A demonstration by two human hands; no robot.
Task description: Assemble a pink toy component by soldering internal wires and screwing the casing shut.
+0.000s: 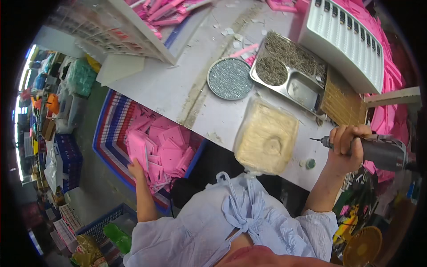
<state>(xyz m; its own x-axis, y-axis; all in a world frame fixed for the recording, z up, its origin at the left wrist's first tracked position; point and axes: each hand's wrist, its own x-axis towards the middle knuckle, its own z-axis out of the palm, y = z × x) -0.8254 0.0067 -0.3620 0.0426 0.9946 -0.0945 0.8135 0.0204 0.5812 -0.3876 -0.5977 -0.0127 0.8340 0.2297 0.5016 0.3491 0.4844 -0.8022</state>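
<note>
My right hand (346, 149) is wrapped round a dark grey electric screwdriver (384, 155), held above the table's right side with its thin bit pointing left. My left hand (135, 169) reaches down into a striped crate (106, 129) of pink plastic parts (167, 138). Its fingers are closed at the lower end of a flat pink part (138, 147); the fingertips are partly hidden. Between my hands, a cream-coloured wrapped block (267, 138) with a dent in its top lies at the table's near edge.
Behind the block are a round dish of small silvery pieces (230, 78) and a metal tray (307, 91) of small brownish screws. A white rack (344, 42) stands at the back right. A small green-topped item (310, 163) sits near the right edge. More pink parts (167, 11) lie at the far left.
</note>
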